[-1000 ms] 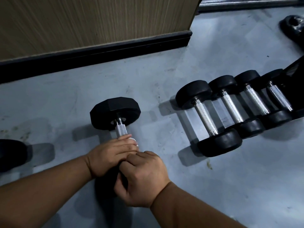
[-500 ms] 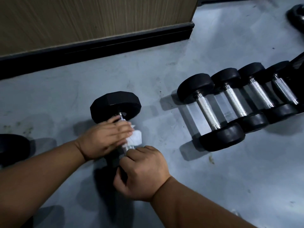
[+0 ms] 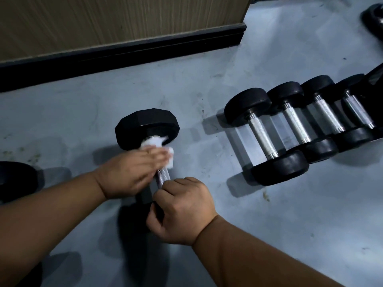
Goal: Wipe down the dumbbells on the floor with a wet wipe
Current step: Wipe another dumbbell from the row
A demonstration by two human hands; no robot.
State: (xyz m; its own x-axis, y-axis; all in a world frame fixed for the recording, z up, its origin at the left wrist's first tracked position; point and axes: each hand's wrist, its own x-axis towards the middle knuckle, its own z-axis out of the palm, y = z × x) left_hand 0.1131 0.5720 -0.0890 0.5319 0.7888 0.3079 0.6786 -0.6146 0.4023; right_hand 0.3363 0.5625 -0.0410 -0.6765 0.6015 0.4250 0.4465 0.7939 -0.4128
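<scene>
left hand (image 3: 132,172) clasps wipe (image 3: 157,151) round bar | right hand (image 3: 182,210) grips near end of dumbbell (image 3: 147,126) | heavy, rigid; wipe limp, hold by bar

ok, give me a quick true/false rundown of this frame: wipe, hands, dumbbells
1. The left hand holds the wet wipe on the handle of the hex dumbbell, up by its far head. True.
2. The right hand lies flat on the floor. False: its fingers are curled round the near end of that dumbbell.
3. A row of round-headed dumbbells lies side by side to the right. True.
4. The wipe covers the whole handle. False: bare knurled metal shows between the two hands.
5. The hex dumbbell touches the row of dumbbells. False: open floor lies between them.
</scene>
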